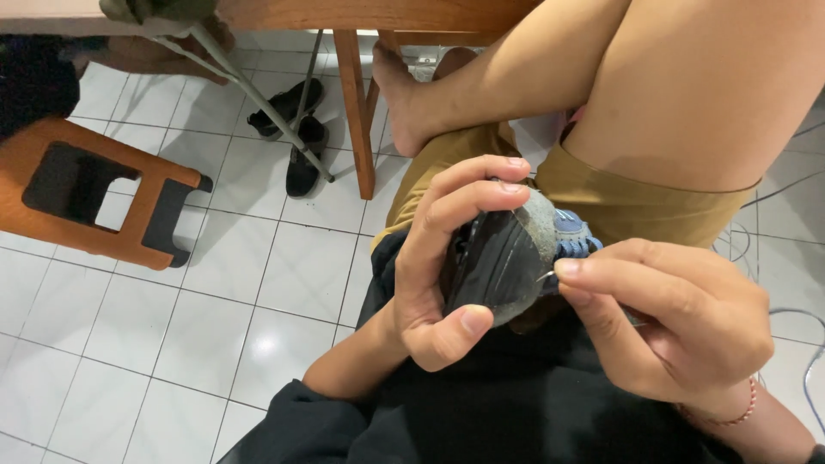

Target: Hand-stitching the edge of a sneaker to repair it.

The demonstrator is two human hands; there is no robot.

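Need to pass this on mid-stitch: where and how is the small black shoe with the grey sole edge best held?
Grip the small black shoe across its sole, from the left: the left hand wraps it there, fingers over the top edge, thumb below, leaving the right edge free.

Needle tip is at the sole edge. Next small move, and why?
Probably push the needle further into the sole rim. The right hand pinches it with its tip just at the grey edge, and the left hand already grips the shoe steady, sole up.
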